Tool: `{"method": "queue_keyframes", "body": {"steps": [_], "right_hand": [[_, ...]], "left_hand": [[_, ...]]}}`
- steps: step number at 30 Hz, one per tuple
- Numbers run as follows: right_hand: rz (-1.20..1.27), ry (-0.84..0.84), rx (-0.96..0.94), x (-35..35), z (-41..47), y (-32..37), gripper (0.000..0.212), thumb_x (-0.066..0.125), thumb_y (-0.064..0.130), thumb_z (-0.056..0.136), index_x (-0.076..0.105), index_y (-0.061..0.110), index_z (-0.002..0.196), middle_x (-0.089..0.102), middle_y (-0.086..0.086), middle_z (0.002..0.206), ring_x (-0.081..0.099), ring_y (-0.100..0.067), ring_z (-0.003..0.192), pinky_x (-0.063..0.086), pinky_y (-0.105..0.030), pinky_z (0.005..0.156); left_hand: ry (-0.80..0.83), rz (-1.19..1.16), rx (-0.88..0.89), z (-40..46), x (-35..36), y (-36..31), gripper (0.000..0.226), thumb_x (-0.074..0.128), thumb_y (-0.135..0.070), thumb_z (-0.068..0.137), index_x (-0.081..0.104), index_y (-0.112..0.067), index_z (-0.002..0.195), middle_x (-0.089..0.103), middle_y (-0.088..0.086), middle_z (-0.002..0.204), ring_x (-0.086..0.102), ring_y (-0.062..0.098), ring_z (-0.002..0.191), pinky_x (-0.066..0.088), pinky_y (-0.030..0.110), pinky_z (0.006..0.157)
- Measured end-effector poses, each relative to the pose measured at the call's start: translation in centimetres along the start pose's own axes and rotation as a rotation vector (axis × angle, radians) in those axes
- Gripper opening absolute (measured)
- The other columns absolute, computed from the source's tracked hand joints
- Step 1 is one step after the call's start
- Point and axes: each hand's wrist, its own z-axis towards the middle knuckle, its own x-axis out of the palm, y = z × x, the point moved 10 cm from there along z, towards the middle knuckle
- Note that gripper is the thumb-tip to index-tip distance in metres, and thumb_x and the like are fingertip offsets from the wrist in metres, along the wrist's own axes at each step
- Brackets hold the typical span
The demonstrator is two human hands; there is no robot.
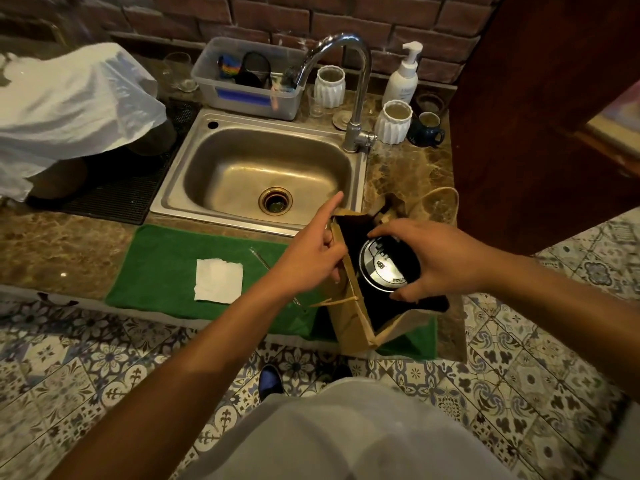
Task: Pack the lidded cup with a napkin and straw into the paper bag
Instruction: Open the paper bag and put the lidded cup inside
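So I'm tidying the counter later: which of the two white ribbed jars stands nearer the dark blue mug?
The ribbed jar to the right of the faucet, right beside the mug. The other jar stands farther back, left of the faucet's neck.

Cup (384,268) in bag (349,320) (napkin (218,279) left, on mat (156,268)).

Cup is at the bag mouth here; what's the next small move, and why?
Probably lower the lidded cup straight down until it rests on the bag's bottom, then let go. The right hand grips it by the rim inside the paper bag mouth, the left hand holds the bag wall open, and the napkin and straw lie unpacked on the green mat.
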Motion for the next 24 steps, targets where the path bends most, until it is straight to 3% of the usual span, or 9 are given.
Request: {"method": "queue_keyframes", "body": {"steps": [3, 6, 10, 14, 18, 21, 24], "right_hand": [[-0.171, -0.065, -0.003, 0.8, 1.3, 0.2, 0.098, 0.079, 0.068, 0.067, 0.041, 0.024, 0.145, 0.061, 0.000, 0.137, 0.063, -0.021, 0.117, 0.053, -0.035, 0.090], [-0.234, -0.058, 0.027, 2.6, 3.1, 0.4, 0.096, 0.076, 0.068, 0.068, 0.038, 0.020, 0.142, 0.062, -0.005, 0.132, 0.065, -0.027, 0.111, 0.056, -0.041, 0.085], [-0.322, -0.015, 0.046, 3.9, 4.9, 0.8, 0.090, 0.076, 0.062, 0.075, 0.036, 0.019, 0.143, 0.061, -0.006, 0.135, 0.065, -0.030, 0.113, 0.055, -0.040, 0.083], [-0.482, -0.011, 0.070, 4.7, 6.1, 0.6, 0.086, 0.068, 0.075, 0.073, 0.039, 0.022, 0.134, 0.071, -0.002, 0.117, 0.072, -0.030, 0.092, 0.051, -0.035, 0.064], [-0.535, 0.018, 0.129, 4.7, 6.5, -0.5, 0.095, 0.064, 0.081, 0.073, 0.039, 0.022, 0.144, 0.071, -0.004, 0.117, 0.071, -0.030, 0.097, 0.054, -0.037, 0.067], [-0.546, 0.030, 0.156, 4.6, 6.2, -0.8, 0.092, 0.065, 0.077, 0.076, 0.041, 0.020, 0.145, 0.068, -0.004, 0.121, 0.070, -0.029, 0.100, 0.047, -0.036, 0.064], [-0.531, 0.007, 0.165, 4.1, 5.6, 0.1, 0.079, 0.064, 0.069, 0.082, 0.046, 0.018, 0.140, 0.068, -0.005, 0.118, 0.070, -0.029, 0.098, 0.044, -0.035, 0.062]], "left_hand": [[-0.017, 0.016, -0.002, -0.1, -0.2, 0.0, 0.082, 0.056, -0.006, 0.100, 0.015, -0.045, 0.160, 0.060, 0.011, 0.079, 0.066, 0.017, 0.063, 0.052, 0.026, 0.057], [-0.045, 0.038, -0.022, -0.3, -0.7, 0.2, 0.082, 0.056, -0.006, 0.099, 0.015, -0.042, 0.160, 0.060, 0.012, 0.080, 0.065, 0.021, 0.064, 0.052, 0.026, 0.054], [-0.062, 0.071, -0.022, -0.8, -1.0, -0.3, 0.080, 0.056, -0.007, 0.099, 0.016, -0.040, 0.160, 0.065, 0.025, 0.089, 0.064, 0.021, 0.063, 0.046, 0.019, 0.048], [-0.094, 0.071, -0.031, -0.6, -1.6, 0.1, 0.081, 0.056, -0.007, 0.099, 0.016, -0.040, 0.160, 0.063, 0.012, 0.078, 0.064, 0.018, 0.061, 0.047, 0.021, 0.052], [-0.144, 0.069, -0.038, -0.8, -2.8, 0.2, 0.081, 0.057, -0.007, 0.099, 0.016, -0.039, 0.160, 0.062, 0.009, 0.076, 0.066, 0.022, 0.065, 0.052, 0.027, 0.059], [-0.171, 0.113, -0.032, -1.1, -2.9, -0.1, 0.079, 0.058, -0.008, 0.098, 0.018, -0.038, 0.159, 0.062, 0.010, 0.075, 0.065, 0.023, 0.065, 0.051, 0.025, 0.055], [-0.194, 0.141, -0.019, -1.4, -2.5, 0.1, 0.076, 0.059, -0.012, 0.096, 0.023, -0.040, 0.157, 0.064, 0.010, 0.072, 0.063, 0.021, 0.059, 0.051, 0.032, 0.055]]}}
